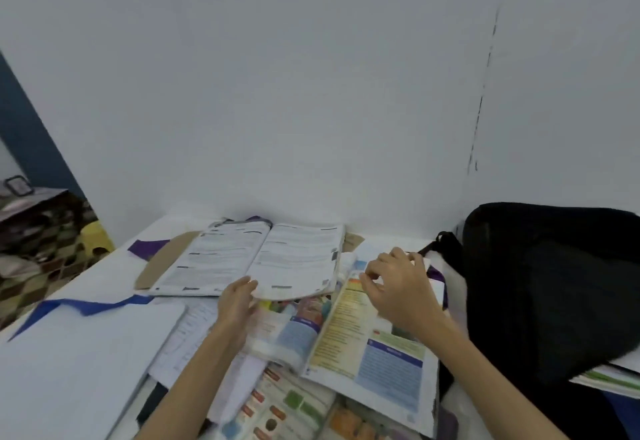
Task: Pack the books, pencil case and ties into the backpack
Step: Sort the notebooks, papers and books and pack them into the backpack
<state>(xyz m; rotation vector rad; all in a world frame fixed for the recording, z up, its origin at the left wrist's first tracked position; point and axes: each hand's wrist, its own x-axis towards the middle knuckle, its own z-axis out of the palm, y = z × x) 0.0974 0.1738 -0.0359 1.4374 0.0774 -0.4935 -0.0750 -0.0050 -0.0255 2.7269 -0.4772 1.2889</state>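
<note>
Open book (pixel 263 259) lying flat at far edge of table (pixel 86 353), pages up, near corner bowed upward. Left hand (pixel 239 304) at that near edge, fingers slid under the lifted pages, thumb on top. Right hand (pixel 398 287) hovering over a colour book (pixel 374 346) spread open beside it, fingers loosely curled, gripping nothing. Backpack (pixel 547 294) slumped at right, black, soft; mouth not visible. Blue tie (pixel 83 304) draped flat at left.

Thin paperbacks, likely light and floppy: will sag if lifted by one corner. Best closed first, then taken at the spine. Glossy pages may slide. Pencil case not identifiable.
</note>
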